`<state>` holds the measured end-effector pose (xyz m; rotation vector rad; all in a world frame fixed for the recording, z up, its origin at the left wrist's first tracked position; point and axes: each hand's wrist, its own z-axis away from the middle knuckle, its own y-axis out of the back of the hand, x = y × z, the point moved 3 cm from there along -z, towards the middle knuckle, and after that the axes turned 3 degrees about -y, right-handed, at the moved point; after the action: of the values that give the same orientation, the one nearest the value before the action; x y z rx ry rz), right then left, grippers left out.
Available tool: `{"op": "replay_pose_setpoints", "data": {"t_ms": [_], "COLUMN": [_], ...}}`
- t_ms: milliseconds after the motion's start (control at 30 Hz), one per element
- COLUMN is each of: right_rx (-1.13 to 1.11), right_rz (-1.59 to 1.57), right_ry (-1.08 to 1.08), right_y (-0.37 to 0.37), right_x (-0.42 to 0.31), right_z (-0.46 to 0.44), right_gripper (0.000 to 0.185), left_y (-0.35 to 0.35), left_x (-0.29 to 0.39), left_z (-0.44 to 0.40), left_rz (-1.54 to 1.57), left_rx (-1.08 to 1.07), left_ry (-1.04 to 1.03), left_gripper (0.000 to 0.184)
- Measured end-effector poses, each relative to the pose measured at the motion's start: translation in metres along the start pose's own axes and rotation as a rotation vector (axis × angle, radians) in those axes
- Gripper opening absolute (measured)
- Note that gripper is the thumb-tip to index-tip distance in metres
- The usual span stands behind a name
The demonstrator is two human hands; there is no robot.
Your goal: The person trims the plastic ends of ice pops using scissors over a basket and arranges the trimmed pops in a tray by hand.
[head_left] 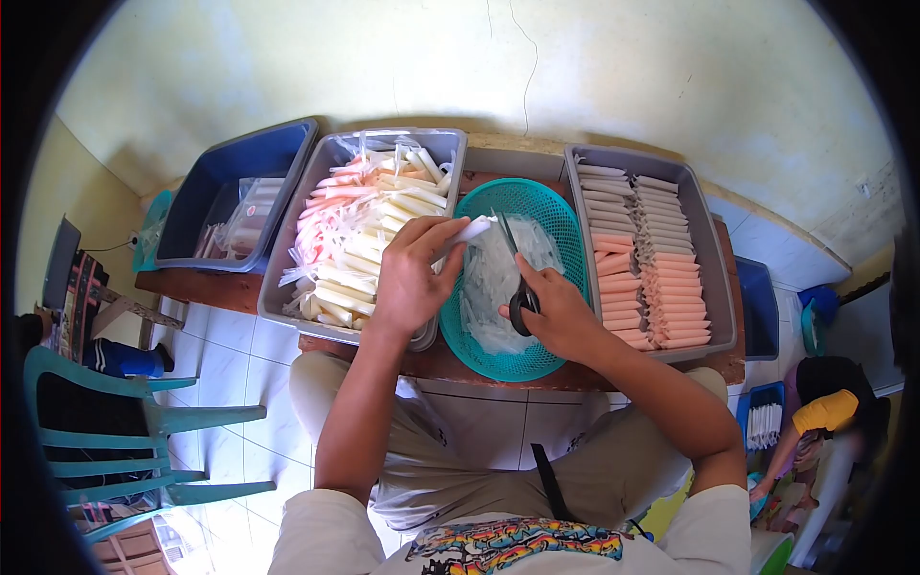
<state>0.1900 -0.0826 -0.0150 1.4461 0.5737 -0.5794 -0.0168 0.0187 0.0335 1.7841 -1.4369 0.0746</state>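
Observation:
My left hand (417, 273) grips a white filled plastic tube (468, 232), its tied end pointing right over the green basket. My right hand (551, 309) holds black-handled scissors (522, 299), with the blades pointing up beside the tube's tip. Below both hands, the green mesh basket (462, 342) holds clear plastic scraps (508, 287). Left of it, a grey bin (456, 144) is heaped with pink and cream tubes (345, 278). In the grey bin at right (725, 287), pink and whitish tubes (676, 292) lie in neat stacked rows.
A dark blue bin (177, 225) with a few packs sits at the table's left end. Green plastic chair (105, 446) stands at left. At lower right, another person (824, 412) in a yellow sleeve reaches down near a blue container of white tubes (764, 426).

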Motion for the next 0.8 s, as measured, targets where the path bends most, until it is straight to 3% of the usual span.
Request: {"op": "replay_pose_setpoints", "data": {"t_ms": [300,567,800], "right_rx": [-0.048,-0.104,-0.096], "right_rz": [0.207,0.396,0.377], "right_ry": [0.077,-0.056,-0.082], "right_y": [-0.036,-0.048,-0.053], "right_x": [0.013,-0.003,-0.004], "right_z": [-0.006,-0.014,-0.015], "right_gripper": [0.080,0.069,0.072], "left_y": [-0.004,-0.009,-0.015], "left_x": [0.008,0.011,0.015], "left_z": [-0.001,-0.001,-0.002], "left_rz": [0.091,0.192,0.227], "left_rx": [0.019,-0.017,0.018], "left_ry": [-0.054,0.022,-0.039], "left_gripper": [0.049,0.054,0.059]}}
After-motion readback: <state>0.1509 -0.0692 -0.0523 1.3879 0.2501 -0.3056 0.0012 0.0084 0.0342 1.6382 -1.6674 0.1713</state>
